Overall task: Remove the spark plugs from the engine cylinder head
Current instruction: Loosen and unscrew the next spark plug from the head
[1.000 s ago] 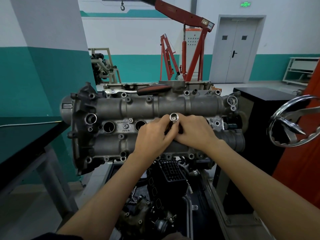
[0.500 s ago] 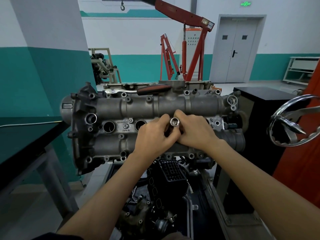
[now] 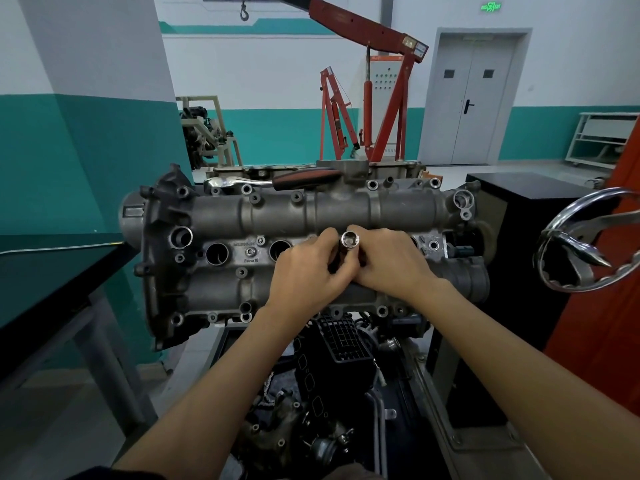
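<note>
A socket (image 3: 350, 239) is pinched between left hand (image 3: 306, 271) and right hand (image 3: 391, 263), pressed together at mid cylinder head (image 3: 277, 216). A ratchet (image 3: 273, 181) is laid along its far edge.

The socket's (image 3: 350, 239) lower end and any spark plug hide behind both hands.

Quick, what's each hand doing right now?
Left hand: fingers curled round the metal socket.
Right hand: gripping the same socket from the other side.
</note>
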